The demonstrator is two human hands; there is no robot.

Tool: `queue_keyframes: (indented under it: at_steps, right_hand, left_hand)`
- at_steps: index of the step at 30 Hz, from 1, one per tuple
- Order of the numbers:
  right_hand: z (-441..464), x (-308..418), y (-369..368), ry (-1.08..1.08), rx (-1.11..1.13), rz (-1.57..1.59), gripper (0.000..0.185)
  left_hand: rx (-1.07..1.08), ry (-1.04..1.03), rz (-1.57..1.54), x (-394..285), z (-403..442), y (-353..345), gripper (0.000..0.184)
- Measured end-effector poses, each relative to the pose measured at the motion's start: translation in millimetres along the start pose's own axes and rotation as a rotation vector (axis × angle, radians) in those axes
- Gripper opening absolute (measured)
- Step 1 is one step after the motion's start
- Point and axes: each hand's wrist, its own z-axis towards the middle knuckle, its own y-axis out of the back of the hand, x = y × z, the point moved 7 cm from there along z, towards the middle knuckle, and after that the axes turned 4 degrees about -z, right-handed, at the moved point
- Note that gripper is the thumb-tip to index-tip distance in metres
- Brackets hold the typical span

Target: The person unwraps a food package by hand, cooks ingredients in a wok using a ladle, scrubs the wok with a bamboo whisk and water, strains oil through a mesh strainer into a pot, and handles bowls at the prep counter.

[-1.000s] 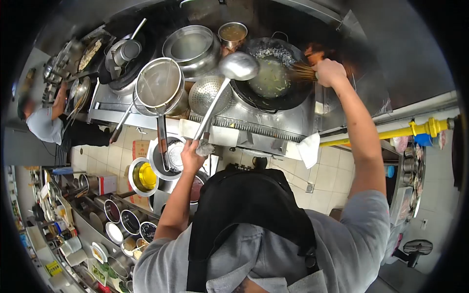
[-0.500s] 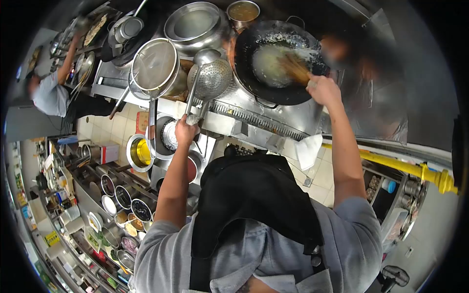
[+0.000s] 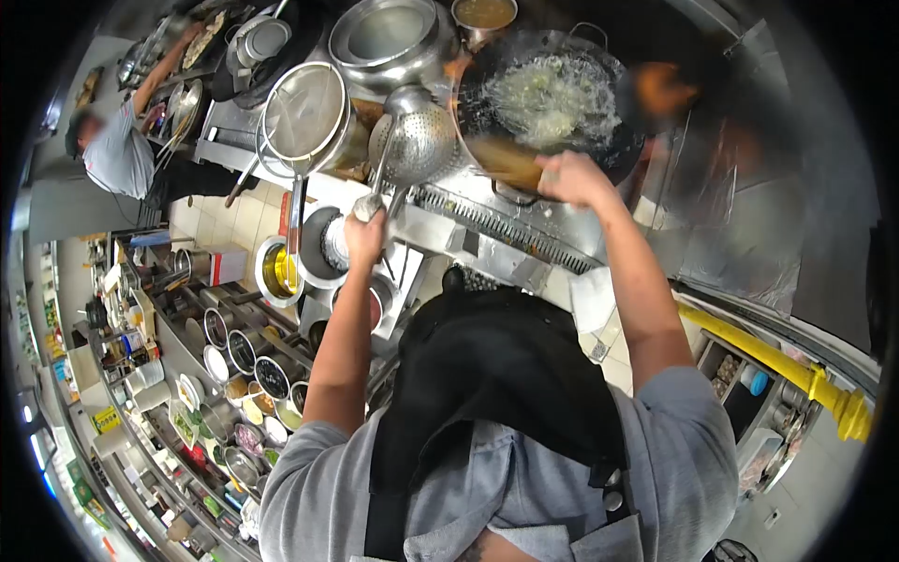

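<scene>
My left hand is closed on the whitish end of a ladle's handle. The ladle's bowl rests by a perforated skimmer. In my right hand is a bamboo wok brush, its bristles blurred by motion. The brush is over the near rim of a large black wok. Pale, frothy liquid splashes about inside the wok.
Left of the wok stand a round mesh strainer and a large steel pot. A pot of brownish liquid is behind. Yellow liquid fills a bowl below. Another person works at far left. A yellow pipe runs at right.
My right hand has swept the brush from inside the wok toward its near left rim. The liquid now churns and spreads wider. My left hand keeps hold of the ladle.
</scene>
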Motion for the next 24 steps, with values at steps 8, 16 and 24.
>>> queue_keyframes:
  at_steps: [8, 16, 24]
  right_hand:
    - [-29, 10, 19, 0.1, 0.137, -0.024, 0.052]
    - [17, -5, 10, -0.113, -0.15, 0.031, 0.051]
    - [99, -27, -34, -0.137, -0.649, 0.013, 0.057]
  left_hand:
    - [0.326, 0.79, -1.125, -33, -98, -128, 0.027]
    - [0.56, 0.831, -0.953, -63, -81, -207, 0.034]
    - [0.625, 0.915, -0.908, -72, -58, -254, 0.032]
